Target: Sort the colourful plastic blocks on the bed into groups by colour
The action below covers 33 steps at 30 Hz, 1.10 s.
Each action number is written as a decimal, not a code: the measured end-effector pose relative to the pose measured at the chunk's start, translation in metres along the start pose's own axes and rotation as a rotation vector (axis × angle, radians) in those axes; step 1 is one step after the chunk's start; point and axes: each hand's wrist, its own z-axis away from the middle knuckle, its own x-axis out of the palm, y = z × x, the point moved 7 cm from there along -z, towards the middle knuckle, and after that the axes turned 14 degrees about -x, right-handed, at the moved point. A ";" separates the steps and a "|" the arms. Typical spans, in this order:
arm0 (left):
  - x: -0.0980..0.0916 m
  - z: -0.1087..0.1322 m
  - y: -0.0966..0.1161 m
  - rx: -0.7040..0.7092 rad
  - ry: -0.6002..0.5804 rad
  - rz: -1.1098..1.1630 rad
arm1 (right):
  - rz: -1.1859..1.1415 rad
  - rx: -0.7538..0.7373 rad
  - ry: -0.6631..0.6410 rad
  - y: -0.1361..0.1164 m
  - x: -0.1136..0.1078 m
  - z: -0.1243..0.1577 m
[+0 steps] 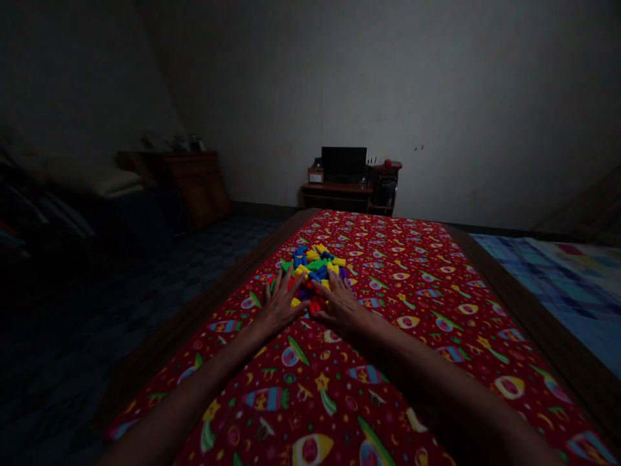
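A heap of plastic toy blocks (pixel 317 264) in blue, yellow, green, red and purple lies on a red patterned cloth (pixel 369 343). My left hand (pixel 282 303) rests at the near left side of the heap, fingers spread over the closest pieces. Opposite it, my right hand (pixel 342 303) covers the near right side, its fingers also apart. Both thumbs point inward, with a few red and yellow pieces showing between them. Neither hand is closed round a block. The exact shapes of the pieces under my fingers are hidden.
The cloth covers a long surface with dark wooden edges (pixel 514 298). A blue checked sheet (pixel 557 285) lies to the right. Beyond stand a desk with a dark monitor (pixel 344 163) and a wooden cabinet (pixel 196 188). Tiled floor (pixel 82 330) shows at the left.
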 end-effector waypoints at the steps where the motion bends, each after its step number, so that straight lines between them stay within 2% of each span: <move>1: -0.003 -0.001 -0.005 0.005 0.017 0.012 | -0.001 -0.024 0.027 0.002 -0.006 0.003; 3: -0.010 -0.003 -0.019 -0.040 0.056 0.063 | -0.002 -0.040 0.106 0.011 -0.022 0.017; 6: -0.012 -0.014 -0.042 -0.188 0.090 0.205 | -0.037 0.092 0.247 0.041 -0.046 0.048; 8: -0.007 -0.028 -0.049 -0.260 0.091 0.306 | -0.082 0.206 0.310 0.060 -0.052 0.066; 10: -0.001 -0.046 -0.049 -0.298 0.093 0.386 | -0.105 0.255 0.308 0.068 -0.049 0.076; 13: 0.004 -0.068 -0.045 -0.328 0.108 0.449 | -0.050 0.173 0.195 0.056 -0.033 0.076; 16: 0.005 -0.078 -0.048 -0.370 0.122 0.473 | 0.037 0.095 0.133 0.042 -0.019 0.073; 22: 0.000 -0.072 -0.070 -0.476 0.198 0.573 | -0.017 0.028 0.228 0.037 -0.023 0.076; 29: 0.003 -0.071 -0.076 -0.517 0.213 0.677 | -0.097 0.126 0.282 0.045 -0.038 0.070; 33: 0.005 -0.072 -0.077 -0.523 0.207 0.673 | -0.112 0.229 0.265 0.045 -0.020 0.050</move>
